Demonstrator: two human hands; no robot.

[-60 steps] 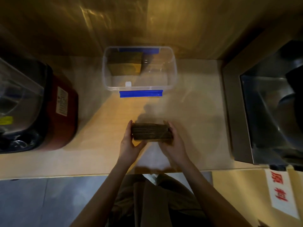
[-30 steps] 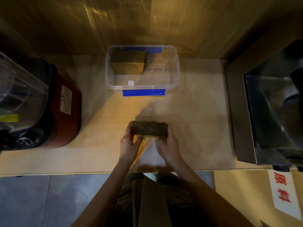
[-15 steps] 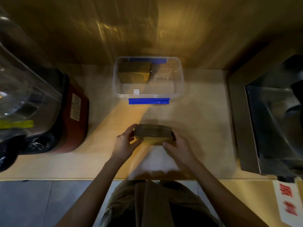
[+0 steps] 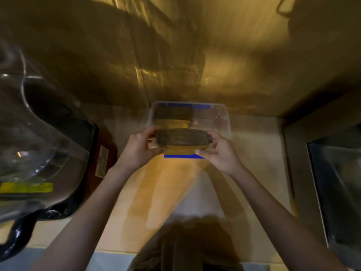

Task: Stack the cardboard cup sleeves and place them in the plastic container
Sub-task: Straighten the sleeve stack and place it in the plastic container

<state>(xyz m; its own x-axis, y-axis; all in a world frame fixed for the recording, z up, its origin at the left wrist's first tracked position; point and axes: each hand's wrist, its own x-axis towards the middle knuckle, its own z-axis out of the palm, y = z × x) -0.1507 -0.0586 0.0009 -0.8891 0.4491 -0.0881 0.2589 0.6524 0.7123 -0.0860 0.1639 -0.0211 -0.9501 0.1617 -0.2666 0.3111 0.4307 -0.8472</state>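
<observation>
Both the left hand (image 4: pixel 140 147) and right hand (image 4: pixel 218 151) clamp the sleeve stack (image 4: pixel 182 138) by its ends, long axis 9-to-3 o'clock, edges up, over the container's (image 4: pixel 224 122) near wall; appliance (image 4: pixel 48 145) at 9.

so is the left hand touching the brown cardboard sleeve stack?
Touching. The head view shows the left hand gripping the left end of the brown cardboard sleeve stack, fingers wrapped on it.

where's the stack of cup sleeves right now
In the head view, the stack of cup sleeves is mid-frame, held between the left hand and right hand, in front of the near wall of the clear plastic container.
</observation>
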